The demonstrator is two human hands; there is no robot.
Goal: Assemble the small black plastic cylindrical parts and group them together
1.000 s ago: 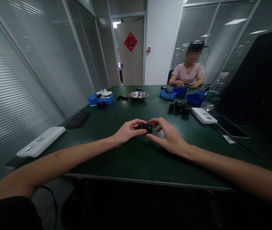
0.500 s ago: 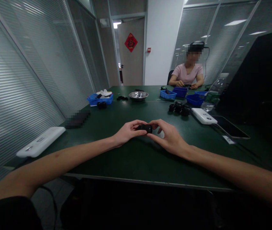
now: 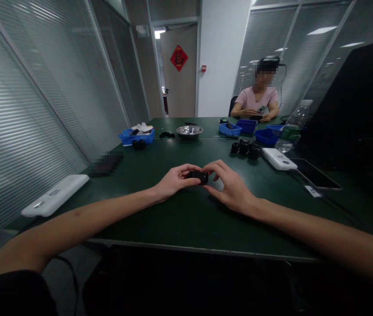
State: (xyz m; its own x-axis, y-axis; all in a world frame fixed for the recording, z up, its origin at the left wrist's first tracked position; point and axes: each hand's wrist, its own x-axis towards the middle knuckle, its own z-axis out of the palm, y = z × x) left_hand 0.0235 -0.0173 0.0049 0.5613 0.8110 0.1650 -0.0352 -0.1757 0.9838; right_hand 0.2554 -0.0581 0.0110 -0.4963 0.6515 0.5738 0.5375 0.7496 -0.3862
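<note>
A small black cylindrical part with a ringed, glossy right end is held just above the green table. My left hand is closed round its left end, fingers behind and thumb in front. Curved about the right end is my right hand, its index fingertip on the top and its thumb near the lower front. The part's left end is hidden by my left fingers. Beyond my right hand stands a cluster of similar black parts.
A metal bowl and a filled blue basket lie further back. At right are blue trays, a water bottle, a white power bank and a tablet. A co-worker sits across the table.
My right fingers have shifted slightly around the black part's end, and the part has turned or tilted a little. Across the table, one of the co-worker's hands has moved inward.
</note>
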